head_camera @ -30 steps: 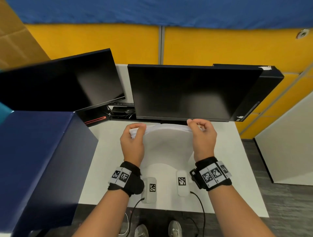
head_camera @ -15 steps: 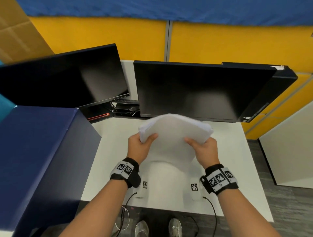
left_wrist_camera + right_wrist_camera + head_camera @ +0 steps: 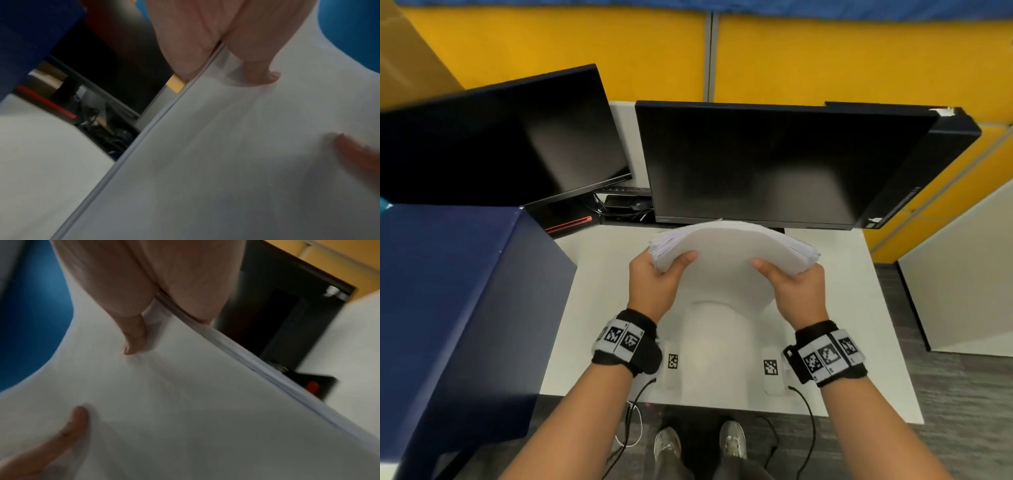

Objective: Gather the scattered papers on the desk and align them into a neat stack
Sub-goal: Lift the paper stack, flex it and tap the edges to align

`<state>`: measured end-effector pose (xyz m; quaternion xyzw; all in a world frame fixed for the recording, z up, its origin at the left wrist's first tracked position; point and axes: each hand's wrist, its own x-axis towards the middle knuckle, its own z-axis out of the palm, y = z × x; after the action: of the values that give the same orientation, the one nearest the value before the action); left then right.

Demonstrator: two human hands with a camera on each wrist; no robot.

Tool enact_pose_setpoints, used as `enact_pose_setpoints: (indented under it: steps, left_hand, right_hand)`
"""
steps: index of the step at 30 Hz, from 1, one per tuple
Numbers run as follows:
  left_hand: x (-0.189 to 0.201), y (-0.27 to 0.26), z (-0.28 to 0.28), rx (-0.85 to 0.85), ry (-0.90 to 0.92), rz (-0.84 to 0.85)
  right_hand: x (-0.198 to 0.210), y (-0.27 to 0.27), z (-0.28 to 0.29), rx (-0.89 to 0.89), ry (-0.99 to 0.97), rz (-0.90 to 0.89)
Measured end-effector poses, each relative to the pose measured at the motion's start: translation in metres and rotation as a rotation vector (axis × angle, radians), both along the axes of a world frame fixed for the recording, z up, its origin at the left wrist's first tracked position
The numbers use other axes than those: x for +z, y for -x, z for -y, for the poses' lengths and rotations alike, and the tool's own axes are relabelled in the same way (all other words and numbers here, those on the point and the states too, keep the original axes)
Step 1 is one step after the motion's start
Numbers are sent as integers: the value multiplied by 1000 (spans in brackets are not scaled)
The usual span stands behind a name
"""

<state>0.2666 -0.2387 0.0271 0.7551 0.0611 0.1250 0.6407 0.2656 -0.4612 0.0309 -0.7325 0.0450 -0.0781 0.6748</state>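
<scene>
A thick stack of white papers is held above the white desk, bowed upward in the middle. My left hand grips its left edge, thumb on top and the other fingers hidden beneath. My right hand grips the right edge the same way. In the left wrist view the stack of papers fills the frame, with my left thumb pressed on the top sheet. The right wrist view shows the papers, my right thumb on top and the sheet edges fanned slightly.
Two dark monitors stand at the back of the desk. A dark blue box rises at the left. Two white tagged blocks lie near the front edge. A white cabinet is at right.
The stack has tipped from standing on edge to lying nearly flat, facing up. Both hands shifted from its top corners to its side edges, thumbs on top.
</scene>
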Motion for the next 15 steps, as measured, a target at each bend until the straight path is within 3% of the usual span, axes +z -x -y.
enact_pose_setpoints:
  steps: [3,9,15]
  left_hand:
    - [3,9,2,1,-38,83]
    - [-22,18,-2,-92,-89,-94]
    - [5,7,-1,-56,-26,57]
  right_hand:
    - [6,7,10,9,-15,83]
    - [-11,15,11,82,52,-50]
    - [19,9,17,31,47,94]
